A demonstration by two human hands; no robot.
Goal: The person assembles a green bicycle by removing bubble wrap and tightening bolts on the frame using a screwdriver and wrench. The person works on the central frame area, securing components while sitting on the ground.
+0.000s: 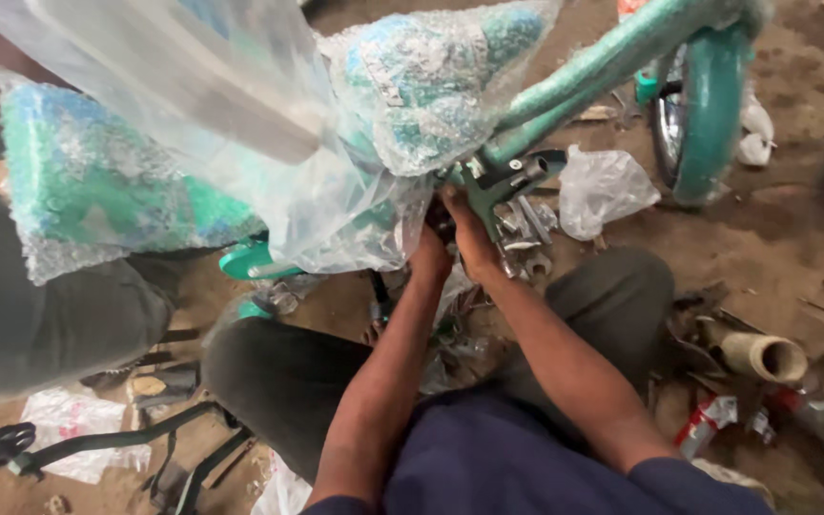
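Centre of view: the teal-green metal bicycle frame (565, 91), partly wrapped in bubble film, runs from the upper right down to a dark clamp-like fitting (507, 176) at the middle of the picture. The right hand (469, 238) presses against the underside of this fitting, its fingers curled up around the metal. The left hand (428, 253) lies just beside it, touching it, with its fingers hidden behind the frame and the plastic; whether they are closed on anything cannot be told.

Above and to the left, a sheet of clear plastic film (240, 124) drapes over two bubble-wrapped, blue-and-green padded parts (88, 191), the nearer one at the left edge, the other at the top centre. At the upper right stands the teal-rimmed wheel with its black tyre (698, 114), joined to the frame.

On the dirt floor (793, 238) just right of the hands lies a cluster of grey metal spanners (526, 238), and beyond them a crumpled clear plastic bag (603, 186). At the right, near the person's knee, rests a short tan cardboard tube (765, 355) with its open end facing right, and below it a torn red-and-white wrapper (708, 420). At the lower left, a black pedal on a crank arm (7, 446) lies over a white printed plastic bag (69, 424).
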